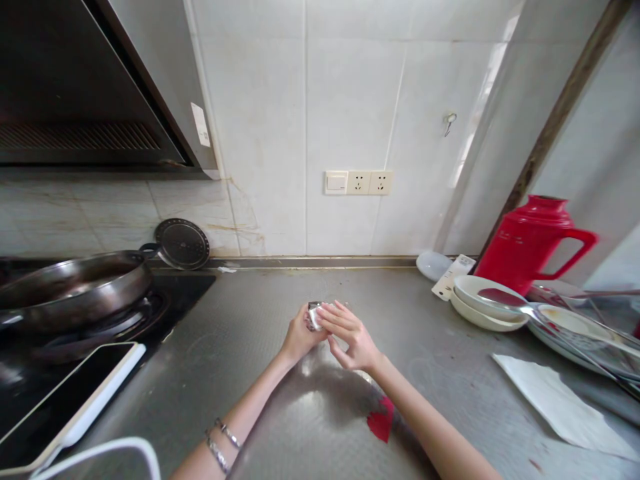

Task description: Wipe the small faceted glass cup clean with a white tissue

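Observation:
Over the middle of the metal counter (pixel 240 373) my two hands meet around a small shiny object (pixel 314 315), silvery-white with a dark edge; its kind I cannot make out. My left hand (pixel 299 333) wraps its fingers around the object and bears two bracelets on the wrist. My right hand (pixel 353 337) reaches across from the other side, its fingers stretched out over the object's top and its thumb held apart. Those fingers cover part of the object. A red patch (pixel 383 420) lies below the right wrist.
At left, a steel pan (pixel 115 287) sits on the black stove (pixel 193 287), with a phone (pixel 95 393) and white cable in front. To the right are stacked white bowls (pixel 487 320), a spoon, a red thermos jug (pixel 530 240) and a white paper sheet (pixel 560 400).

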Available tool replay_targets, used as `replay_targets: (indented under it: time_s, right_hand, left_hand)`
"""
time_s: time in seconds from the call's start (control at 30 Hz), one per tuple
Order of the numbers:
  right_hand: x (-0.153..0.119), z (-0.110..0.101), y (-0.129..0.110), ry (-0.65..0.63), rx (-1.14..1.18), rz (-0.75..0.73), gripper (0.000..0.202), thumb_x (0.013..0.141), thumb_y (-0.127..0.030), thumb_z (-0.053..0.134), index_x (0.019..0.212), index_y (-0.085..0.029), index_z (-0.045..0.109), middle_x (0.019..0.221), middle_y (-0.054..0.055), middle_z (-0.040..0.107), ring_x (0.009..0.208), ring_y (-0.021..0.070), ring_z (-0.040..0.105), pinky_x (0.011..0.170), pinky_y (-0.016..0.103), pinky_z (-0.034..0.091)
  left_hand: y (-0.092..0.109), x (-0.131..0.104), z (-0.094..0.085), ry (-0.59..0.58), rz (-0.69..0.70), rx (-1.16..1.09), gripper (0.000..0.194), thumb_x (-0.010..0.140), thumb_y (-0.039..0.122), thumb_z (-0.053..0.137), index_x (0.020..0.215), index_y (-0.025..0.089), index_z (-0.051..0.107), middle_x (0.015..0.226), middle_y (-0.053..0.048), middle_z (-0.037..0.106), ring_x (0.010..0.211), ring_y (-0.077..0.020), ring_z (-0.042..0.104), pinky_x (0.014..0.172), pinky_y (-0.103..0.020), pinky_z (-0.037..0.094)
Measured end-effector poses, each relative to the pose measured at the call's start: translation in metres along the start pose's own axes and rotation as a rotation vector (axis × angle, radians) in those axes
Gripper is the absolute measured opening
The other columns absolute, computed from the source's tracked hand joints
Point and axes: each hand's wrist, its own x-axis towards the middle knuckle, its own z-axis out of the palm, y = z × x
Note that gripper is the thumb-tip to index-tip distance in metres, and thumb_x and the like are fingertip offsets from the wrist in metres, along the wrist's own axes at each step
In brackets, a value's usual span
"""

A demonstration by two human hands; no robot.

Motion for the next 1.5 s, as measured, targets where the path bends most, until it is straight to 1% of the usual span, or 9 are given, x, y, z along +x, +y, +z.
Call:
replay_targets:
  time_s: [0.1,0.23,0.47,0.67,0.87,0.97,1.1,1.27,1.5]
  right_hand:
    - [0.000,0.001,0.001,-0.010,0.019,0.087,0.049,0.088,-0.019,0.046,0.137,-0.022,0.047,0.136,0.010,0.054,0.131,0.0268,0.045,0.108,0.056,0.035]
    - [0.000,0.003,0.007,0.089,0.238,0.349,0.036,0.093,-0.026,0.043,0.124,-0.024,0.061,0.127,0.010,0.062,0.120,0.0259,0.057,0.104,0.052,0.041]
    - [0.002,0.013,0.011,0.182,0.717,0.780,0.033,0.083,-0.033,0.059,0.113,-0.026,0.068,0.123,0.005,0.065,0.118,0.0274,0.056,0.102,0.045,0.043]
    - [0.003,0.019,0.012,0.128,1.044,0.848,0.050,0.074,-0.028,0.067,0.123,-0.026,0.059,0.118,0.005,0.067,0.108,0.0267,0.062,0.095,0.043,0.048]
    - [0.010,0.018,0.016,0.125,1.012,0.870,0.060,0.066,-0.028,0.077,0.124,-0.025,0.058,0.127,0.007,0.062,0.117,0.0262,0.057,0.101,0.043,0.044]
    - [0.012,0.019,0.017,0.131,0.988,0.929,0.059,0.066,-0.033,0.078,0.121,-0.021,0.060,0.121,0.009,0.065,0.113,0.0279,0.061,0.097,0.044,0.048]
    - [0.013,0.018,0.015,0.162,0.993,1.081,0.056,0.067,-0.043,0.076,0.116,-0.019,0.064,0.116,0.008,0.068,0.103,0.0298,0.065,0.075,0.040,0.059]
    - [0.013,0.014,0.011,0.148,1.026,1.195,0.051,0.072,-0.053,0.070,0.106,-0.016,0.068,0.098,0.010,0.072,0.083,0.0275,0.070,0.053,0.032,0.058]
    - [0.013,0.019,0.008,0.180,1.054,1.265,0.049,0.076,-0.057,0.064,0.101,-0.015,0.070,0.095,0.009,0.072,0.079,0.0231,0.070,0.054,0.026,0.055]
  left_hand:
    - [0.003,-0.004,0.003,0.001,0.046,0.068,0.055,0.063,0.032,0.078,0.110,0.015,0.054,0.103,-0.007,0.069,0.090,-0.0195,0.065,0.078,-0.027,0.051]
    - [0.009,-0.008,0.006,-0.027,0.045,0.126,0.068,0.061,0.030,0.080,0.120,0.017,0.049,0.107,-0.007,0.068,0.091,-0.0195,0.065,0.079,-0.028,0.051]
    - [0.012,-0.009,0.008,-0.018,0.008,0.193,0.076,0.057,0.031,0.082,0.123,0.015,0.047,0.101,-0.007,0.069,0.086,-0.0203,0.066,0.075,-0.029,0.052]
    - [0.004,-0.006,0.005,-0.012,0.032,0.204,0.084,0.060,0.032,0.081,0.132,0.016,0.040,0.110,-0.010,0.067,0.096,-0.0230,0.066,0.085,-0.034,0.051]
    - [-0.002,0.001,0.003,-0.029,0.051,0.259,0.084,0.066,0.035,0.078,0.137,0.019,0.035,0.114,-0.012,0.066,0.099,-0.0246,0.065,0.088,-0.039,0.050]
    - [-0.001,0.003,0.000,-0.093,0.040,0.202,0.097,0.069,0.033,0.077,0.146,0.020,0.019,0.123,-0.015,0.061,0.108,-0.0266,0.062,0.096,-0.044,0.046]
    - [-0.006,0.002,-0.005,-0.205,0.044,0.126,0.122,0.060,0.027,0.084,0.149,0.024,0.001,0.139,-0.018,0.048,0.126,-0.0312,0.049,0.106,-0.052,0.035]
    - [-0.017,-0.002,-0.003,-0.244,0.090,0.136,0.122,0.053,0.018,0.086,0.149,0.026,0.011,0.142,-0.019,0.044,0.128,-0.0332,0.046,0.107,-0.052,0.033]
    - [-0.018,0.006,0.000,-0.090,0.215,0.300,0.086,0.054,0.023,0.086,0.129,0.023,0.044,0.125,-0.012,0.055,0.117,-0.0295,0.053,0.101,-0.047,0.040]
